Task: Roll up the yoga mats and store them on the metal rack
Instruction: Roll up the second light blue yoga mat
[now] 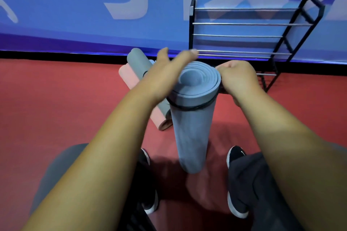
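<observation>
A rolled blue-grey yoga mat [189, 133] stands upright on the red floor between my feet, with a black elastic band [187, 108] around it near the top. My left hand [169, 69] lies with straight, blurred fingers against the left side of the roll's top end. My right hand [236, 77] grips the right side of the top, fingers curled at the band. Behind the left hand lie two more rolled mats, one grey [139, 60] and one pink [129, 78]. The black metal rack [244, 24] with silver bars stands at the back right, with nothing on its bars.
A blue banner wall [93, 24] with large white characters runs along the back behind the rack. Red floor [56, 99] stretches to the left. My black shoes [234, 157] stand either side of the upright mat's base.
</observation>
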The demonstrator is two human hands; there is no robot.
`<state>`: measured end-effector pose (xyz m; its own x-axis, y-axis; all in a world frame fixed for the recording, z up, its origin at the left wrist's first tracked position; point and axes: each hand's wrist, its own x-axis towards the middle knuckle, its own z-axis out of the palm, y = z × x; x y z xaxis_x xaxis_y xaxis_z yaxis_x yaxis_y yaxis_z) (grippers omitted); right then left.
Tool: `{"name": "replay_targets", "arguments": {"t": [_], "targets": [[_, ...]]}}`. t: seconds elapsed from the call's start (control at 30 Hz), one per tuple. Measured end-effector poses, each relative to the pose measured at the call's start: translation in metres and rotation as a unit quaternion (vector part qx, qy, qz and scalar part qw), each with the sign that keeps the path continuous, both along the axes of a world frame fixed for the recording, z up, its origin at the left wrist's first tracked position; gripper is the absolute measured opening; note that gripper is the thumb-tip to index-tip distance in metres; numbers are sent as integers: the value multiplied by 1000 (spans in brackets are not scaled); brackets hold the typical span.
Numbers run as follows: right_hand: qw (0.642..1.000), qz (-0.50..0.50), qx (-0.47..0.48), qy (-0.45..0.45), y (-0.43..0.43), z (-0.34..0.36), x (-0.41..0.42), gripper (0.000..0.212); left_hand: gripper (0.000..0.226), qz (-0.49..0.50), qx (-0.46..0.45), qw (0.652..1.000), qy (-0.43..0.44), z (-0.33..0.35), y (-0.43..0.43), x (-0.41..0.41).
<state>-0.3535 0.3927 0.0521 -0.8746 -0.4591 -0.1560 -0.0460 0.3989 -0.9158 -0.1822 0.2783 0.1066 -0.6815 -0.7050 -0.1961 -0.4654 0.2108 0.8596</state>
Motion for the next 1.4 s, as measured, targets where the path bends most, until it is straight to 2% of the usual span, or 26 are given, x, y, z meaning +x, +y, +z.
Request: {"name": "replay_targets", "arguments": {"t": [0.07, 0.13, 0.17, 0.23, 0.33, 0.47, 0.53, 0.6, 0.7, 0.77, 0.83, 0.9, 1.03, 1.1, 1.23, 1.4], "targets": [[997, -22, -34, -64, 0, -3, 4, 27, 99, 37, 86, 995, 38, -3, -11, 8], [991, -21, -56, -122, -2, -9, 10, 34, 66, 57, 180, 980, 66, -18, -20, 11], [991, -19, -40, -123, -3, -12, 12, 35, 51, 62, 221, 971, 74, -27, -21, 11], [991, -18, -27, -127, -3, -20, 13, 33, 41, 92, 264, 956, 94, -45, -25, 10], [979, -24, -47, -195, -1, -23, 17, 22, 19, 130, 257, 951, 114, -59, -28, 16], [975, -17, -39, -216, -1, -32, 17, 16, 3, 119, 184, 973, 80, -66, -30, 20], [976, -11, -15, -216, -2, -40, 16, 13, 8, 119, 135, 983, 47, -73, -33, 16], [977, -1, 29, -211, -4, -49, 17, 12, 9, 136, 129, 982, 2, -89, -37, 13], [969, 2, 73, -236, -11, -77, 18, 11, 15, 160, 167, 971, -63, -123, -34, 13], [961, -11, 103, -256, -18, -104, 18, 13, 16, 192, 215, 955, -71, -148, -33, 12], [960, -15, 141, -240, -24, -130, 18, 7, 11, 224, 257, 937, -70, -177, -35, 9], [960, -15, 187, -210, -26, -158, 16, 11, 9, 236, 266, 931, -82, -207, -37, 6], [954, -12, 195, -228, -19, -191, 17, 21, 7, 234, 269, 926, -121, -251, -36, 3], [955, 0, 197, -222, -18, -202, 15, 30, 12, 241, 276, 924, -105, -264, -36, 2], [955, -3, 177, -239, -24, -207, 8, 32, 21, 254, 311, 915, -42, -271, -38, 1], [939, -14, 163, -302, -28, -196, 10, 18, 11, 209, 362, 908, -15, -257, -41, -1]]}}
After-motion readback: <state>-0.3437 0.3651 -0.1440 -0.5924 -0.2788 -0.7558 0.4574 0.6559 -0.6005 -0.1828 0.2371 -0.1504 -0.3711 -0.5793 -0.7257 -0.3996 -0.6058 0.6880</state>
